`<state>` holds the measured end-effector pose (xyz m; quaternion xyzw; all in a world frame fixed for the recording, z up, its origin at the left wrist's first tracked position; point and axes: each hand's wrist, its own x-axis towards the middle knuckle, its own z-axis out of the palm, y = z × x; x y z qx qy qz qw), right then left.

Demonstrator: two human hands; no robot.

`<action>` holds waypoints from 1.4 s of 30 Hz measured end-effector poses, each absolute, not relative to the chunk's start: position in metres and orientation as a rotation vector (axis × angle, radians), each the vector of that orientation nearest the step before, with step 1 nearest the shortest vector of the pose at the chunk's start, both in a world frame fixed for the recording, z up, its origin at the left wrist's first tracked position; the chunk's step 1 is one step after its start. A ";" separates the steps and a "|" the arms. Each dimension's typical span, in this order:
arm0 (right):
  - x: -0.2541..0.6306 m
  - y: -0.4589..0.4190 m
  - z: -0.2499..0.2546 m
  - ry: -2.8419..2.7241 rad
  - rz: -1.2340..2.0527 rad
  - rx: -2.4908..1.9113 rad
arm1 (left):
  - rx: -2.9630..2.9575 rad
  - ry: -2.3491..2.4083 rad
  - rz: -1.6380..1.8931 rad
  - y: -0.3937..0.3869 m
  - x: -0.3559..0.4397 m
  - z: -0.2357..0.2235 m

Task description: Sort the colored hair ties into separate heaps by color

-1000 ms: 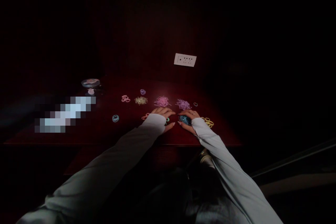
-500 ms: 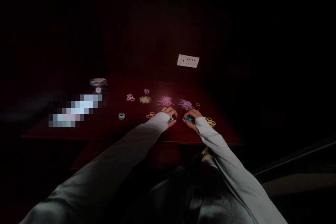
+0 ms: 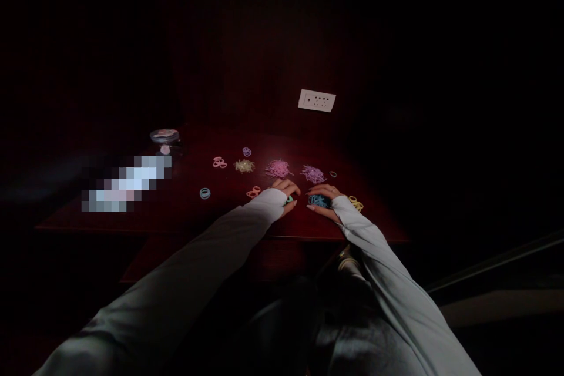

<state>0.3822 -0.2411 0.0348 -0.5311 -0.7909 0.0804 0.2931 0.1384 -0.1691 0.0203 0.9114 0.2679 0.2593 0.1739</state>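
Both my hands rest on a dark red table (image 3: 176,211) near its front edge, in grey sleeves. My left hand (image 3: 287,192) is curled, with a small green band at its fingertips. My right hand (image 3: 323,196) cups over a heap of blue bands (image 3: 318,201), fingers bent down onto it. Just beyond the hands lie a pink pile (image 3: 277,168) and a purple pile (image 3: 313,174) of small elastic bands. Orange bands (image 3: 253,192) lie left of my left hand, and yellow bands (image 3: 355,203) lie right of my right wrist.
Further left lie a beige pile (image 3: 244,165), pink rings (image 3: 218,162), purple rings (image 3: 247,152) and a blue ring (image 3: 205,193). A round clear container (image 3: 164,136) stands at the back left. A white socket plate (image 3: 316,100) is on the dark wall behind.
My left hand has curled from flat to closed at the green band. My right hand stays over the blue heap. The view has shifted slightly.
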 end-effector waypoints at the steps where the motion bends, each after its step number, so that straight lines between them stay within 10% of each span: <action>1: 0.383 -0.241 0.034 -2.096 0.219 -1.408 | 2.586 0.751 0.733 -0.169 0.138 0.020; 13: 0.379 -0.243 0.034 -2.084 0.116 -1.371 | 2.333 0.758 1.299 -0.162 0.111 0.051; 42: 0.302 -0.216 0.008 -2.147 0.164 -1.177 | 2.701 1.196 0.814 -0.204 0.073 0.011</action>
